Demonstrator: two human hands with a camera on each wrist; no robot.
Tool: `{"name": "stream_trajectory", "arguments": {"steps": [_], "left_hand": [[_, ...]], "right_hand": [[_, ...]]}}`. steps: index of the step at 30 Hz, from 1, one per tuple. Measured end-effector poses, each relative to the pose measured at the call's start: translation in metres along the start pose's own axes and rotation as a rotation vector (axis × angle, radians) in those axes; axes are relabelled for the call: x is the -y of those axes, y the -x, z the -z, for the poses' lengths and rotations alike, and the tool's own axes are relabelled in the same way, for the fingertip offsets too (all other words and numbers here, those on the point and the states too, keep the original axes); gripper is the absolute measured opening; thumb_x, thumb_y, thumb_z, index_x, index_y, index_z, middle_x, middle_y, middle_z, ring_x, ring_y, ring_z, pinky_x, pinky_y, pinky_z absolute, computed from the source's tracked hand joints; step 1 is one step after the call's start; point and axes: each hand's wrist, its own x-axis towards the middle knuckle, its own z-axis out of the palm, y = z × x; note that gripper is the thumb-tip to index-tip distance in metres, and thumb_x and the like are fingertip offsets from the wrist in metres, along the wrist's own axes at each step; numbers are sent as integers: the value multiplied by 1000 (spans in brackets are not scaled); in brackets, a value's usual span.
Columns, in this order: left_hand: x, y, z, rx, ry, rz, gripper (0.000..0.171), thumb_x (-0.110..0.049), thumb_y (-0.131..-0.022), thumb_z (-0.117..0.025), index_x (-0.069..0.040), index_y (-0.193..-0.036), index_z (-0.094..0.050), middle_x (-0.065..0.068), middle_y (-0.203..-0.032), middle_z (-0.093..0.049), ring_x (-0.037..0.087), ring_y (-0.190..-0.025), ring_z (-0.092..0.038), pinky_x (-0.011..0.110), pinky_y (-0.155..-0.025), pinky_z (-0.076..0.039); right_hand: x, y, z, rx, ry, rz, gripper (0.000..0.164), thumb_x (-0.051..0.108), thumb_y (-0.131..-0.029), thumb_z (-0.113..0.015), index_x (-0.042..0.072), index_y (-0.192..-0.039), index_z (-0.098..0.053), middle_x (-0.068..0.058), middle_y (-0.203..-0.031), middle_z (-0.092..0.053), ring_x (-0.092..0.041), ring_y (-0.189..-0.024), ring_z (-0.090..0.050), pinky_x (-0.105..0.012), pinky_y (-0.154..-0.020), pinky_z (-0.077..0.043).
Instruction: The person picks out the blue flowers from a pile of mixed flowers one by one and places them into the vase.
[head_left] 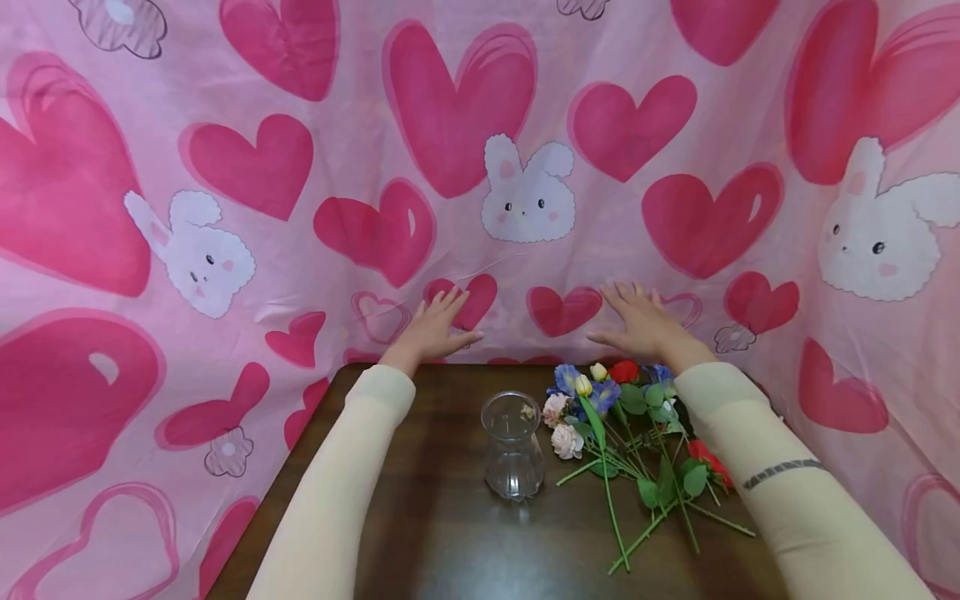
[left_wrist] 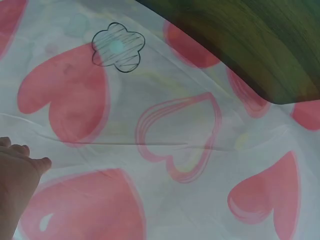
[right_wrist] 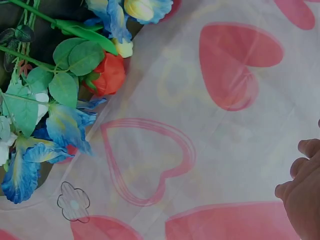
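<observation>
Head view: left hand (head_left: 431,327) and right hand (head_left: 647,325) hover, empty, fingers spread, near the tabletop (head_left: 431,500)'s far edge; flowers (head_left: 664,482) lie toward its right.

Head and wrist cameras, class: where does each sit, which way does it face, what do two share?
Head: on the head, facing forward and down over a brown wooden table; cream-sleeved arms, left hand and right hand show.
Left wrist: on that wrist, facing pink heart-printed cloth and table corner; left hand at left edge.
Right wrist: on that wrist, facing cloth plus red and blue flowers; right hand at right edge.
Head and right wrist share flowers.
</observation>
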Motion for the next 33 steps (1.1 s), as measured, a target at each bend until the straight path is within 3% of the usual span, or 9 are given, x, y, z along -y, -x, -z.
{"name": "stream_trajectory", "arguments": {"steps": [7, 17, 22, 33], "left_hand": [[0, 9, -1, -31, 39, -30, 91, -65, -86, -54, -23, -157, -17, 4, -161, -13, 30, -146, -9, 51, -115, 1], [5, 28, -8, -96, 97, -57, 88, -61, -86, -58, -23, -156, -21, 4, -160, -20, 21, -146, -12, 47, -116, -5], [10, 35, -17, -157, 113, -91, 83, -56, -87, -60, -20, -155, -27, 8, -158, -27, 27, -144, -22, 51, -115, -14], [14, 58, -35, -211, 195, -114, 78, -45, -87, -68, -17, -152, -34, 7, -152, -38, 27, -139, -33, 52, -109, -29]], "right_hand": [[0, 10, 1, -28, -10, 3, 96, 57, -89, -60, 15, -157, -8, -19, -160, -3, -47, -142, 7, -63, -108, 12], [-3, 25, -2, -102, -25, 53, 98, 57, -87, -63, 21, -157, -4, -17, -161, -5, -45, -143, 5, -62, -110, 8], [-3, 36, -4, -121, -60, 32, 98, 51, -86, -68, 24, -157, -6, -16, -161, -6, -44, -144, 6, -67, -108, 3], [-11, 58, -16, -149, -144, 30, 97, 54, -87, -66, 13, -157, -13, -24, -159, -8, -42, -144, 7, -62, -110, 6]]}}
